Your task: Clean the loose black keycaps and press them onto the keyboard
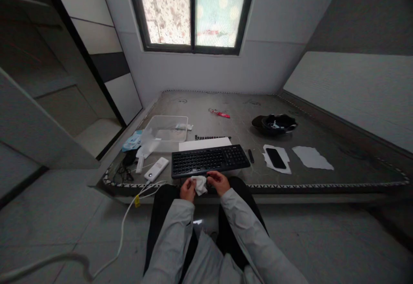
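Observation:
A crumpled white tissue [200, 184] is pinched in my left hand [188, 190], in front of the keyboard. Close to its right side is my right hand [219, 182], fingers curled together at the keyboard's front edge; whatever they grip, if anything, is too small to make out. The black keyboard [209, 160] lies slightly tilted across the mattress edge before me. Behind it rests a white sheet or board [204, 143], and past that a row of small black pieces [209, 137]. A small black stick-shaped piece [251, 156] lies by the keyboard's right end.
A clear plastic box [171, 134] stands back left, near a white power strip [156, 169] with a trailing cord. To the right are a phone [275, 158] on white paper, another paper sheet [312, 158] and a black cap [274, 125]. A red item [221, 113] lies farther back.

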Tool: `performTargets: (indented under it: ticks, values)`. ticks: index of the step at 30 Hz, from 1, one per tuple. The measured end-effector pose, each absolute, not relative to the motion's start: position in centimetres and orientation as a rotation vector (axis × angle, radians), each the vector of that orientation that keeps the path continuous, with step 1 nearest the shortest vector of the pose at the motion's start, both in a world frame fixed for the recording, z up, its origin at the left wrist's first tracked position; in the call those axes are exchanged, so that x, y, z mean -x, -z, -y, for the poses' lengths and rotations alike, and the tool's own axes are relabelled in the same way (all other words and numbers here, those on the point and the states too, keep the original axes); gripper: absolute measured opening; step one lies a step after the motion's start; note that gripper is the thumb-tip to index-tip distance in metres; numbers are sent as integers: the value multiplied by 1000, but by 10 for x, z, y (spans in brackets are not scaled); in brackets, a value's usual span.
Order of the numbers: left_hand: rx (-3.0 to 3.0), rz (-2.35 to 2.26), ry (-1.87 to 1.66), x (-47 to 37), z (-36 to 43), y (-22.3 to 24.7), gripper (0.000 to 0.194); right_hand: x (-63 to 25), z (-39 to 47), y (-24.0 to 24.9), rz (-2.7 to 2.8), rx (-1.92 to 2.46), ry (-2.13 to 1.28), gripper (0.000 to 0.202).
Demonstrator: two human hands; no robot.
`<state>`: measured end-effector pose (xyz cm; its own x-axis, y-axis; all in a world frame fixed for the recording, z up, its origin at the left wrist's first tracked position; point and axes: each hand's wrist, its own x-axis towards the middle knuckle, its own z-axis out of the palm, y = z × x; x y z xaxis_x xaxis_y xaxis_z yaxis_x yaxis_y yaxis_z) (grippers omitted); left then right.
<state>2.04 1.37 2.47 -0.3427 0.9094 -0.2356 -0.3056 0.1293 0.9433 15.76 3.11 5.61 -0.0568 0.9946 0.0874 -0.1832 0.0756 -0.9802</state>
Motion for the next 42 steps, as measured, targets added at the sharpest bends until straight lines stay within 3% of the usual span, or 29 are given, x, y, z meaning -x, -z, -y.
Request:
performTargets:
  ticks: [5,13,19,42]
  values:
    - [-689,-1317,-1460,-24,-13,-25,40,-154,-30,-57,1095,964,-1305,27]
    - [-779,-1363,-1403,-20,-11,-25,36,-162,-30,-54,1369,1083,-896,25]
    - [-815,-1360,-1388,-22,-13,-18,35,-161,-28,-59,1450,1061,-788,24]
    - [-896,-1499,-1403,-21,-6,-26,23,-163,-32,-42,1227,1298,-1080,27]
